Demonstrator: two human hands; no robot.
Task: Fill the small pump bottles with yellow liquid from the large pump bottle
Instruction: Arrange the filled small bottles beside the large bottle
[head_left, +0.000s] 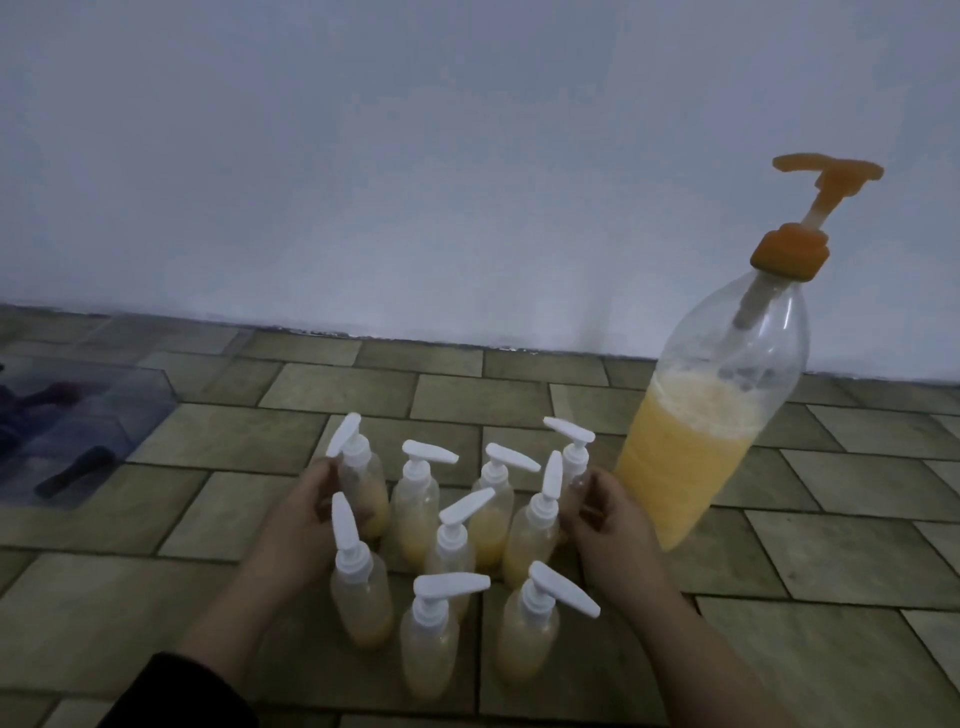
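Nearest row: we see three small pump bottles (430, 642) standing upright on the tiled floor (831, 639), each with a white pump head and pale yellow liquid inside.
Middle of the cluster: we count more small bottles packed close behind them, nine in all, pump spouts pointing in different directions.
Left hand (306, 506): our left grip sits at the left edge of the cluster, fingers curled round the far-left bottle (363, 493), just under its pump.
Right hand (605, 506): our right grip sits at the right edge, fingers curled round the far-right bottle (574, 470); its lower body is hidden behind the hand and a neighbouring bottle.
Large pump bottle (711, 415): it stands on the floor just right of the cluster, near the right hand, clear plastic with an orange pump, yellow liquid filling roughly the lower half.
Left background: a clear plastic tray (88, 415) lies on the floor, holding dark items we cannot make out.
Far: a plain pale wall (415, 156) meets the floor.
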